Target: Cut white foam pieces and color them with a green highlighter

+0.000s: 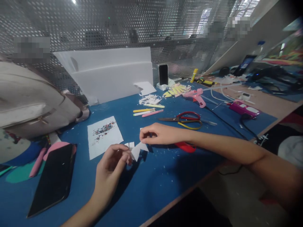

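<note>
Between my two hands is a small white paper piece (136,152) with pointed, folded-looking corners, held just above the blue table. My left hand (112,162) pinches its left end between thumb and fingers. From the right, my right hand (152,134) grips its upper right part, fingers curled and pressed together. Another bit of white paper (130,145) shows just behind the piece. To the left of it lies a white sheet (96,153) bearing a pile of shiny multicoloured flakes (104,130). Scissors (178,119) with red and yellow handles rest beyond my right forearm.
Several coloured pens (148,113) and white paper scraps (150,99) lie behind my hands. A pink glue gun (197,97) and a magenta device (245,109) with cables sit right. A black tablet (53,179) and a pale backpack (35,97) are at left. White boards (113,77) stand behind.
</note>
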Demonstrator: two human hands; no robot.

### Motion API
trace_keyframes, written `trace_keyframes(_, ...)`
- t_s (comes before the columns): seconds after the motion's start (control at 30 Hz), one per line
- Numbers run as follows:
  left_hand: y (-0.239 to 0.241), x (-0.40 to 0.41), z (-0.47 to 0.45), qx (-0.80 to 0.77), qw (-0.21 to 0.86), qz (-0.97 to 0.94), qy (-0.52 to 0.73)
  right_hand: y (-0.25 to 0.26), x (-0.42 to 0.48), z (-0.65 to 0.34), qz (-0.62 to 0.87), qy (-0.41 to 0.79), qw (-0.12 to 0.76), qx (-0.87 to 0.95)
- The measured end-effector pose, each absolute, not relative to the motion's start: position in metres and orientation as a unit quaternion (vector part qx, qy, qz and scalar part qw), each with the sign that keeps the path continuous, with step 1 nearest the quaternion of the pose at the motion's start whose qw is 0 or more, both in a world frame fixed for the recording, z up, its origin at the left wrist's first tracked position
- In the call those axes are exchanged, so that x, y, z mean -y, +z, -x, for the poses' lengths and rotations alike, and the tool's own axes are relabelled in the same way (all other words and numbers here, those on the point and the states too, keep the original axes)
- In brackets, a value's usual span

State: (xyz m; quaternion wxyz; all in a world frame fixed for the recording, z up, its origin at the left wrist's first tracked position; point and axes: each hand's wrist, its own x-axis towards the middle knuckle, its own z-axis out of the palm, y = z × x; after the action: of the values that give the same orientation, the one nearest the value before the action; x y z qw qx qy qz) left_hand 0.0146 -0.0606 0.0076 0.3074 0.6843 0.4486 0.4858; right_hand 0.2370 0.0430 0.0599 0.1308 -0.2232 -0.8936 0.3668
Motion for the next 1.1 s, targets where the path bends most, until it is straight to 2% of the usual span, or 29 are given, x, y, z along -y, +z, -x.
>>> trace_keyframes(0.13, 0.013, 0.070, -0.014, -0.323, 0.168, -0.835, 0.412, 0.054, -0.039, -0.249, 0.193, 0.320, 0.088, 0.923)
trace_keyframes(0.23, 0.020, 0.076, -0.023, -0.175, 0.064, -0.938, 0.292, 0.041, -0.035, -0.253, 0.174, 0.270, 0.092, 0.942)
trace_keyframes(0.27, 0.022, 0.078, -0.027, -0.126, -0.013, -0.962, 0.242, 0.036, -0.035, -0.254, 0.166, 0.256, 0.097, 0.947)
trace_keyframes(0.37, 0.025, 0.079, -0.033, -0.085, -0.122, -0.974, 0.169, 0.026, -0.036, -0.253, 0.142, 0.231, 0.115, 0.956)
trace_keyframes(0.63, 0.021, 0.075, -0.030, -0.084, -0.133, -0.982, 0.106, 0.029, -0.018, -0.252, 0.033, 0.248, 0.224, 0.942)
trace_keyframes(0.9, 0.019, 0.078, -0.032, -0.097, -0.161, -0.973, 0.130, 0.016, -0.004, -0.251, 0.016, 0.162, 0.306, 0.938)
trace_keyframes(1.1, 0.022, 0.077, -0.036, -0.094, -0.167, -0.972, 0.136, 0.016, -0.005, -0.255, -0.017, -0.043, 0.397, 0.917)
